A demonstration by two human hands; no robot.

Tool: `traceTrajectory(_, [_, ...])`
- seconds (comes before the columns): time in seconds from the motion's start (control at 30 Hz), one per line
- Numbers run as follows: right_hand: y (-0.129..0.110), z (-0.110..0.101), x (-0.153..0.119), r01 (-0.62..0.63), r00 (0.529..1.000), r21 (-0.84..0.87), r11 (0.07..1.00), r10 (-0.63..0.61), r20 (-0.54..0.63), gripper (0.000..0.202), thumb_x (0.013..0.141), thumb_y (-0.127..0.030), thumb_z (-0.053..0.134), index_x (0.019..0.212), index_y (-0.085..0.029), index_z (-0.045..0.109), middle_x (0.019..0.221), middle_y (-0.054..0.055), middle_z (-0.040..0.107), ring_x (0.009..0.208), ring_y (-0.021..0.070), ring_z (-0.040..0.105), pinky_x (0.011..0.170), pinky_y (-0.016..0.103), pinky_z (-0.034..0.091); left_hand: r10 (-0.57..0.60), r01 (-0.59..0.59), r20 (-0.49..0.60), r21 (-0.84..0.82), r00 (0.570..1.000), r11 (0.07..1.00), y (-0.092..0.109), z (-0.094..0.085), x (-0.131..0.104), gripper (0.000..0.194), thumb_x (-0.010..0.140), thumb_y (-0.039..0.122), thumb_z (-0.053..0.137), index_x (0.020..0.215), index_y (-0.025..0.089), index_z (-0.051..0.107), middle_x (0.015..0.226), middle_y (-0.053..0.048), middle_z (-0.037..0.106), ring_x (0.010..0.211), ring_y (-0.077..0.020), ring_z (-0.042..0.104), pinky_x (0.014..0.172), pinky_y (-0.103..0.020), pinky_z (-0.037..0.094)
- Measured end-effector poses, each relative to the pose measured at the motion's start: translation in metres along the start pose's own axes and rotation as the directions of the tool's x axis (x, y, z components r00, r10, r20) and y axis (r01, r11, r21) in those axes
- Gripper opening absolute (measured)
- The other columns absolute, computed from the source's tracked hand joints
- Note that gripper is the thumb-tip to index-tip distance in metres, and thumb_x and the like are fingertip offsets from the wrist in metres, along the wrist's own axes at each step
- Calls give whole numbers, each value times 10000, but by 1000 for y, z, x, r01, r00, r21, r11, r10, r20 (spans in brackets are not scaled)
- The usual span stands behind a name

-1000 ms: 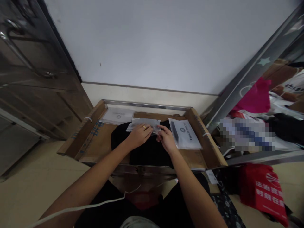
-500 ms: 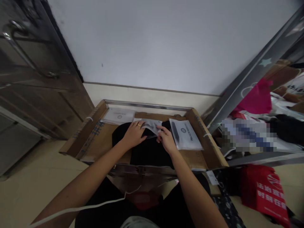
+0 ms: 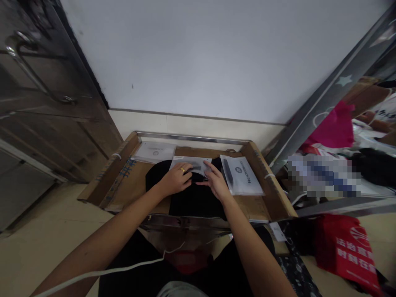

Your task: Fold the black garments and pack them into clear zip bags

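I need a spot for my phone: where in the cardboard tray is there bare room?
Widest in the cardboard tray: left, between its left wall, the left bag and the black cloth. Smaller: the strip between the right bag and the near edge. Crowded: the middle, with left hand and right hand at a clear bag.

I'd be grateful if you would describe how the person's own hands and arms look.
The left hand wears a gold-coloured ring; the right hand shows none. Both are ungloved, with no sleeve or watch visible on either forearm. A white cable crosses the left arm in view.
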State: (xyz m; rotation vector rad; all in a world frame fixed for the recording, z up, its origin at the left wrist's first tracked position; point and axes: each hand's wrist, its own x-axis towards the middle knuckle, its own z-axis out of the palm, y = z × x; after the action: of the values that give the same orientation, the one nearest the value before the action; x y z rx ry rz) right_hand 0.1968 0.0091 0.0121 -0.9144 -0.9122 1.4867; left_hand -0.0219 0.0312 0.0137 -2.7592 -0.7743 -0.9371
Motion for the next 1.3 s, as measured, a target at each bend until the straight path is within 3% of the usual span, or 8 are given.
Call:
traceTrajectory(0.17, [-2, -1, -1, 7, 996, 21, 1000, -5, -88, 550, 648, -254, 775, 1194, -253, 715, 1009, 21, 712, 769, 153, 626, 571, 248, 542, 104, -104, -4, 0, 995, 995, 11, -8, 1, 114, 900, 181, 585, 955, 148, 680, 1218, -172, 653, 1220, -294, 585, 1049, -507, 502])
traceTrajectory(0.33, [5, -8, 7, 112, 977, -90, 990, -127, -172, 559, 655, -270, 762, 1209, -217, 720, 1006, 28, 768, 870, 186, 674, 804, 316, 535, 214, -215, 44, 39, 976, 976, 23, -14, -2, 101, 900, 187, 605, 926, 179, 703, 1297, -123, 667, 1229, -272, 592, 1108, -498, 432])
traceTrajectory(0.67, [4, -13, 10, 237, 901, -326, 915, -332, -279, 481, 733, -267, 675, 1209, -225, 735, 1295, 48, 707, 1241, 238, 608, 1101, 427, 434, 303, -332, 183, 157, 935, 930, 57, -14, 0, 142, 945, 255, 564, 887, 179, 670, 1237, -98, 675, 1006, -219, 609, 883, -385, 464])
traceTrajectory(0.9, [-5, -10, -2, 368, 816, -476, 799, -523, -245, 443, 840, -275, 581, 1258, -210, 715, 1379, 60, 657, 1337, 234, 554, 1202, 434, 340, 245, -247, 283, -29, 927, 969, 59, -15, 0, 86, 836, 272, 640, 847, 187, 637, 1078, -104, 690, 940, -238, 618, 799, -402, 482])
traceTrajectory(1.0, [-6, -9, -6, 435, 769, -504, 747, -599, -224, 359, 882, -273, 565, 1184, -231, 755, 1334, 58, 688, 1317, 230, 580, 1197, 430, 361, 180, -138, 200, -206, 963, 969, 60, -22, -4, 122, 831, 304, 640, 865, 188, 631, 1079, -105, 697, 966, -245, 639, 822, -404, 507])
traceTrajectory(1.1, [-6, -9, -8, 448, 726, -506, 737, -630, -275, 382, 903, -289, 551, 1235, -227, 730, 1382, 56, 655, 1350, 226, 553, 1204, 427, 351, -76, 72, 3, -378, 997, 923, 56, -27, -9, 75, 890, 235, 563, 858, 189, 613, 975, -90, 687, 916, -200, 643, 803, -353, 524])
traceTrajectory(1.17, [-5, -10, -9, 452, 702, -495, 742, -638, -317, 432, 909, -292, 541, 1312, -222, 683, 1452, 52, 598, 1406, 224, 495, 1219, 421, 324, -336, 247, -167, -405, 927, 880, 49, -28, -10, 125, 918, 197, 518, 822, 193, 597, 870, -67, 645, 862, -182, 618, 787, -343, 521])
traceTrajectory(1.3, [-3, -10, -8, 456, 722, -400, 795, -594, -356, 511, 902, -311, 547, 1400, -213, 610, 1511, 52, 534, 1404, 246, 489, 1159, 417, 413, -724, 498, -253, -580, 642, 645, 23, -19, -11, 91, 922, 273, 563, 926, 197, 615, 913, -48, 614, 876, -173, 610, 780, -334, 543])
